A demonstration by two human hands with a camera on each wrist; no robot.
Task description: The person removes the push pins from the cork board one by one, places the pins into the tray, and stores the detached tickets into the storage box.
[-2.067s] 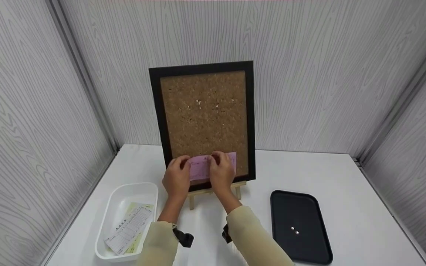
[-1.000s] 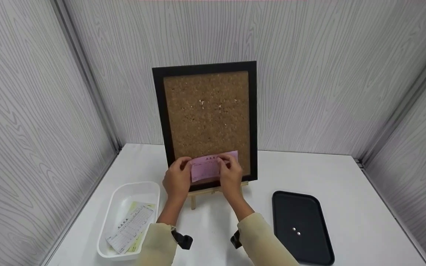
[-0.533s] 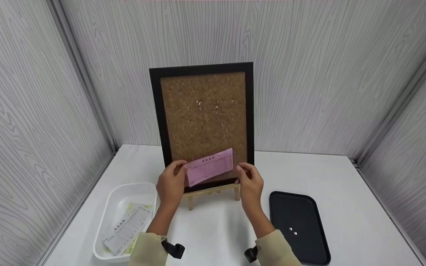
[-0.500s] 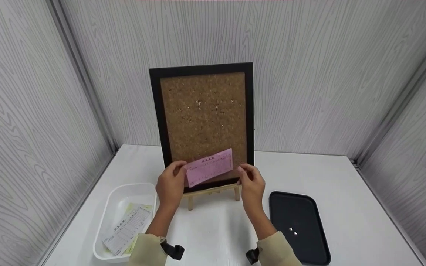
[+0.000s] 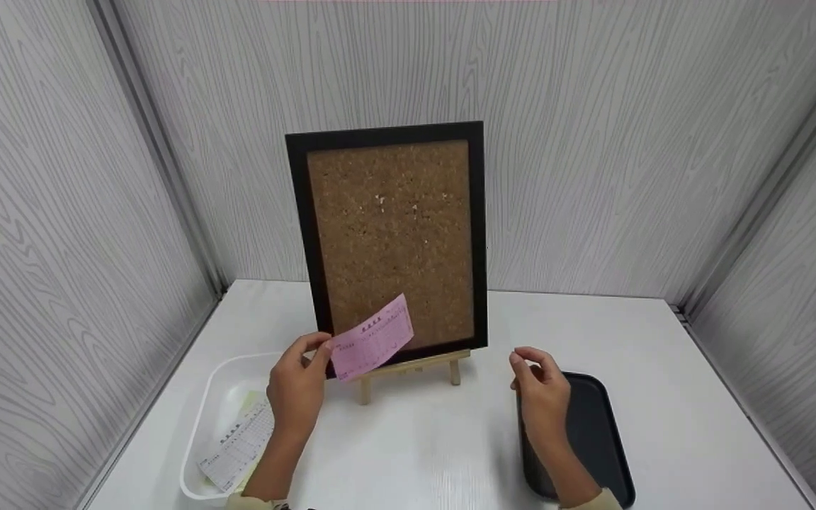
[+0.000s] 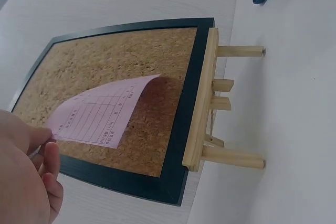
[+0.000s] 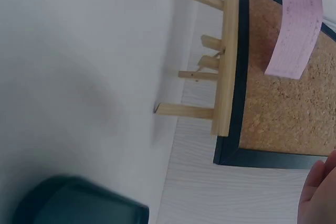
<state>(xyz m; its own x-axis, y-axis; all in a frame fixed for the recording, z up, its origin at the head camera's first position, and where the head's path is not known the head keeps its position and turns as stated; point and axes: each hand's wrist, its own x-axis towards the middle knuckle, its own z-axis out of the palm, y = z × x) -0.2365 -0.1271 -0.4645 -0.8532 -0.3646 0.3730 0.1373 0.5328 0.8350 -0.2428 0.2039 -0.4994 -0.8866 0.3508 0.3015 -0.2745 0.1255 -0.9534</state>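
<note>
My left hand pinches the left end of a pink printed paper slip between thumb and fingers. The slip bends in front of the lower part of a black-framed corkboard, its far end free, as the left wrist view shows. Off to the right, my right hand is raised over the near-left side of a black tray, fingers loosely bent, and nothing shows between them. In the right wrist view only an edge of this hand appears. Hand and forearm cover part of the tray.
The corkboard leans on a small wooden easel on the white table. At the left, a white plastic bin holds a white printed slip and a yellow one, partly behind my left arm. Wood-grain panels enclose the table.
My right hand has let go of the slip and moved right and nearer, over the tray. My left hand has drawn the slip down and left, away from the board, tilting it more.
</note>
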